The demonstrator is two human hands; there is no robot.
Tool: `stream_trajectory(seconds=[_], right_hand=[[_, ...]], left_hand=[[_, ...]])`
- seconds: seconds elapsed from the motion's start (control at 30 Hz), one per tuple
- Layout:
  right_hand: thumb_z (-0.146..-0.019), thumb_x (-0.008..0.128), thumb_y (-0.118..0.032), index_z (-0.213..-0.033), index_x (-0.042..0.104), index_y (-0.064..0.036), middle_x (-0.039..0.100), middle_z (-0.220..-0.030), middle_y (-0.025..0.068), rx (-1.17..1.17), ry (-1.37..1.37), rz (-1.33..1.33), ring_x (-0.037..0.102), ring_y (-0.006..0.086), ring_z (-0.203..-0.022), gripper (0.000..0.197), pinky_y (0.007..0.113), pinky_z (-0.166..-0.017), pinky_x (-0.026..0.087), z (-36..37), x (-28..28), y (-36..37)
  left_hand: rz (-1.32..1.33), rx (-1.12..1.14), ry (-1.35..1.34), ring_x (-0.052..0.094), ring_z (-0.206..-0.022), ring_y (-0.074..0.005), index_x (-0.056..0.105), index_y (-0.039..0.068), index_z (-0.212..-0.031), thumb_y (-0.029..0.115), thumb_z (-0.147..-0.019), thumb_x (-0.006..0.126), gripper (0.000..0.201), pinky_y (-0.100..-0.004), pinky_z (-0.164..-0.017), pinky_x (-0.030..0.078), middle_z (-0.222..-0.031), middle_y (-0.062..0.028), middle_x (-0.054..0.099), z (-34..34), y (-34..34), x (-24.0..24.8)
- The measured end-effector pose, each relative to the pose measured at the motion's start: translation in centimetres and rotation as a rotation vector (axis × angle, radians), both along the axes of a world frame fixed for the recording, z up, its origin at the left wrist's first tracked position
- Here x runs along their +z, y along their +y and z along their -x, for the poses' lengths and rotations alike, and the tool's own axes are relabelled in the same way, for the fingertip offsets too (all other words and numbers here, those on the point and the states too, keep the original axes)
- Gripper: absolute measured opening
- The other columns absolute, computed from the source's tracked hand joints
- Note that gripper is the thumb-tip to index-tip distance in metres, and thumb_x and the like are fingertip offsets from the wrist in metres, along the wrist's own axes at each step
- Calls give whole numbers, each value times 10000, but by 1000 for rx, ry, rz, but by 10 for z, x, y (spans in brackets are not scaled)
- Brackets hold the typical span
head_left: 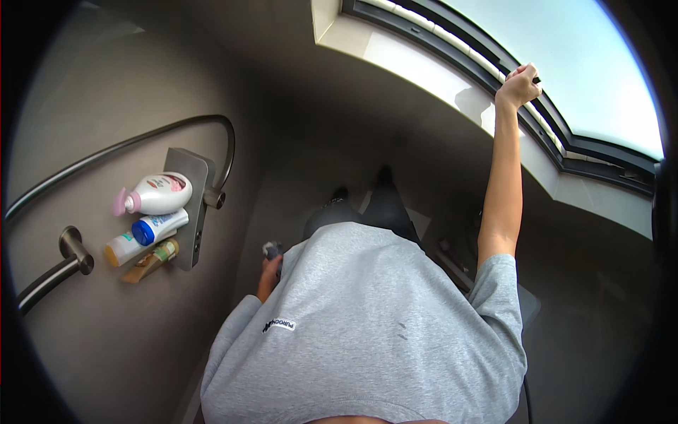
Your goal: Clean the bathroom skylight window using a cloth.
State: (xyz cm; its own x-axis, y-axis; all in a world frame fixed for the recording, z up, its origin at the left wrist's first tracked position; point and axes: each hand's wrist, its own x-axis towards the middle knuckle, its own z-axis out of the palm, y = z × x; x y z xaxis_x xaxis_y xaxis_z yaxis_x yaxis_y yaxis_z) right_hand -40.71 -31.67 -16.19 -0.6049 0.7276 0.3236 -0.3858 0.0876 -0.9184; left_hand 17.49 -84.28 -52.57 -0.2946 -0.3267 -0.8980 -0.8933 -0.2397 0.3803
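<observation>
My right arm reaches up to a dark-framed window (565, 131) at the upper right, which stands slightly ajar. The fingers of my right hand (519, 86) are closed around the black window handle (537, 80), and only a short end of it shows. Low at my left side, partly hidden by my grey shirt, my left hand (268, 272) is closed on a small grey thing (272, 249). Its kind is too small and dim to make out.
On the left wall a metal shelf (201, 169) carries several bottles, among them a white pump bottle (164, 194). A shower hose (120, 145) loops above it, and a curved metal bar (46, 286) juts out below. A pale window sill (417, 74) runs beneath the window.
</observation>
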Motion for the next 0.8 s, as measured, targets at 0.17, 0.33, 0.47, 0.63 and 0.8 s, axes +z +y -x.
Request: stream_trajectory(seconds=[0.17,0.33,0.47,0.63,0.8], right_hand=[[-861,502,-163,-564,437,-51,464,-538,19,-87,-44,-124,413,120,-509,325,301,-500,324,34,-13,23],[-874,526,-151,-573,447,-77,464,-548,9,-110,35,-60,438,103,-505,319,259,-460,342,65,-20,25],[-869,529,-148,-583,485,-41,507,-565,20,-197,4,-176,444,132,-504,308,313,-495,362,99,-32,41],[-881,502,-169,-578,458,-17,413,-540,0,-202,1,-191,347,133,-545,341,372,-527,282,118,-23,33],[-914,582,-210,-641,522,-1,438,-540,-10,134,-54,-105,388,125,-503,348,332,-497,315,104,-16,45]], left_hand=[[50,-29,36,655,-963,-220,578,-8,-1275,226,-772,796,597,-368,-837,522,-1128,-110,676,0,14,37],[96,-8,69,656,-958,-220,578,-9,-1275,229,-768,799,601,-368,-832,524,-1125,-109,676,28,35,59],[136,2,98,656,-953,-220,578,-9,-1274,231,-765,802,605,-369,-829,525,-1122,-108,676,86,49,81],[125,89,234,655,-971,-222,579,-8,-1272,230,-764,805,605,-362,-841,523,-1120,-106,674,94,43,66],[167,138,269,649,-1023,-213,581,-10,-1274,221,-796,797,573,-341,-892,507,-1144,-104,668,96,47,64]])
